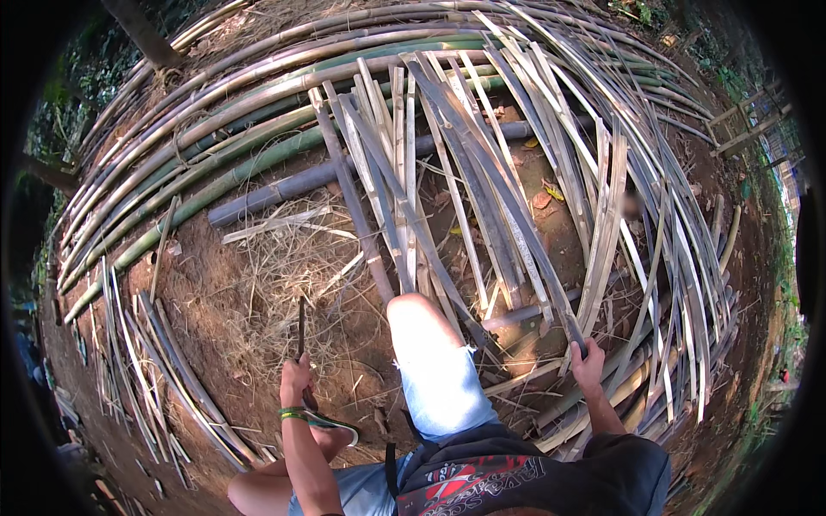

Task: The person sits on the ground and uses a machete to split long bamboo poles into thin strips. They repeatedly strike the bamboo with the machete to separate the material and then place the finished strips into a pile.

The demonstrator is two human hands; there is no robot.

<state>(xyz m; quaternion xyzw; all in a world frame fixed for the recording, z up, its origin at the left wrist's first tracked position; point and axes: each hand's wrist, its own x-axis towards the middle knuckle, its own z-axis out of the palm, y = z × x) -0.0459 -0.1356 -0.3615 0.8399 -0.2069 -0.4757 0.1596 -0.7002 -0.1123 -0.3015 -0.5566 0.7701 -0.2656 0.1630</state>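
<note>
My left hand (295, 378), with a green and yellow band at the wrist, is closed around a knife (301, 327) whose dark narrow blade points away from me. A brown part of its handle shows below the fist. On the other side, my right hand (588, 365) is wrapped round the near end of a long split bamboo strip (508, 193). This strip is dark on its outer face and slants away to the far left, over other strips. My bent knee in torn light shorts lies between the two hands, beside several more split bamboo strips (379, 202).
Whole bamboo poles (249, 90) lie in a curved stack across the far side. A thick dark pole (275, 193) supports the strips crosswise. Shavings (284, 275) litter the brown soil. More strips pile up at the right (680, 284) and lower left (185, 378).
</note>
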